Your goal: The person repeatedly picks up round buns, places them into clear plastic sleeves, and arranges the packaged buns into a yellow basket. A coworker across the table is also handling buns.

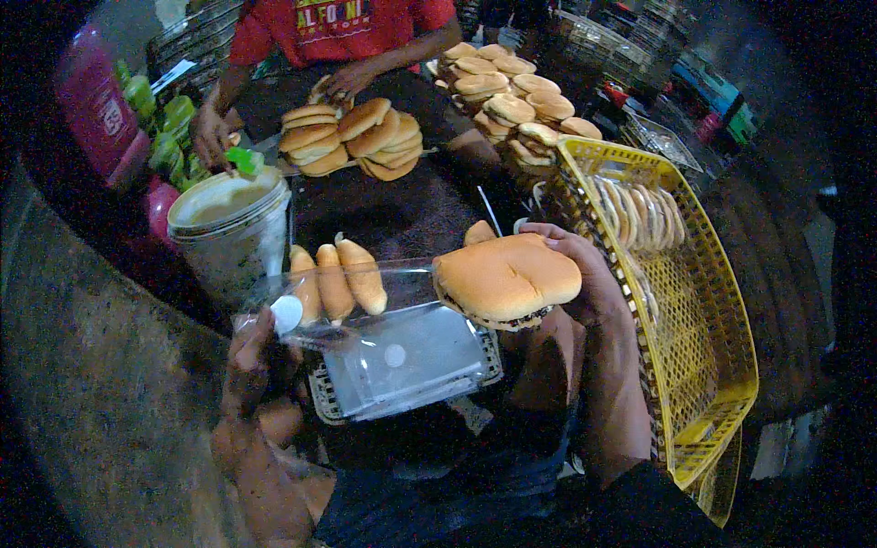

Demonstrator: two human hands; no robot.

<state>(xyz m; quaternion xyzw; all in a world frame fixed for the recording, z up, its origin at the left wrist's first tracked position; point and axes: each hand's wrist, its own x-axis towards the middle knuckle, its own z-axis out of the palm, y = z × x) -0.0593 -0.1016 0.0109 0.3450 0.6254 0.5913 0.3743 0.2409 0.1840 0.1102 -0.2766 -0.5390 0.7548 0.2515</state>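
Note:
My left hand (255,346) grips the edge of a clear plastic bag (325,335) that bears a white round sticker (286,313). At the bag's other end, my right hand (579,264) holds a filled bun (507,277) with dark filling along its lower edge. Whether the bun is partly inside the bag cannot be told. Below lies a stack of clear bags (404,359) in a small plastic basket (496,356). Elongated bread rolls (335,282) lie just beyond the bag, partly seen through it.
A co-worker in a red shirt (336,31) handles bread across the dark table, behind piled round buns (373,133). A plastic bucket (236,233) stands at left. More buns (510,85) are stacked at upper right. A yellow basket (747,342) at right holds bagged bread (640,212).

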